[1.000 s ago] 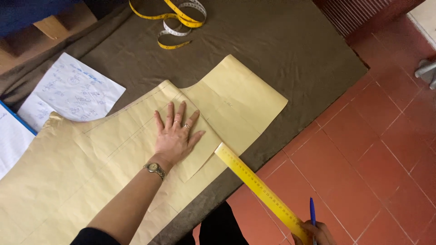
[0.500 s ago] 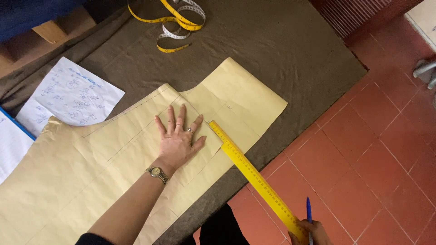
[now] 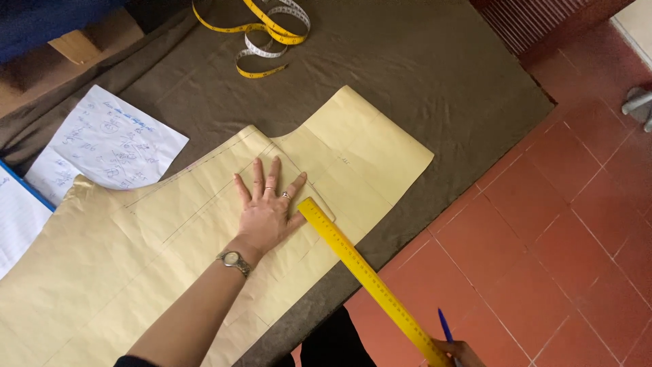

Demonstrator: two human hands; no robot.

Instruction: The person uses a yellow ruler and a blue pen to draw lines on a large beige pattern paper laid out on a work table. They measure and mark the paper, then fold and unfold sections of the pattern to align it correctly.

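My left hand (image 3: 266,207) lies flat, fingers spread, on a cream paper pattern (image 3: 136,258) spread over olive-brown fabric (image 3: 421,88). A wristwatch (image 3: 233,260) sits on that wrist. My right hand (image 3: 459,353) shows only at the bottom edge, gripping the near end of a long yellow ruler (image 3: 363,275) together with a blue pen (image 3: 445,326). The ruler's far end rests on the pattern, touching the thumb side of my left hand.
A yellow and white measuring tape (image 3: 261,30) lies coiled at the far edge of the fabric. Sheets with handwritten notes (image 3: 109,146) and a notebook (image 3: 17,224) sit to the left. Red floor tiles (image 3: 543,238) fill the right side.
The ruler swung up onto the pattern beside my left hand half a second ago and now sits slightly lower. My left hand stays pressed flat on the paper.
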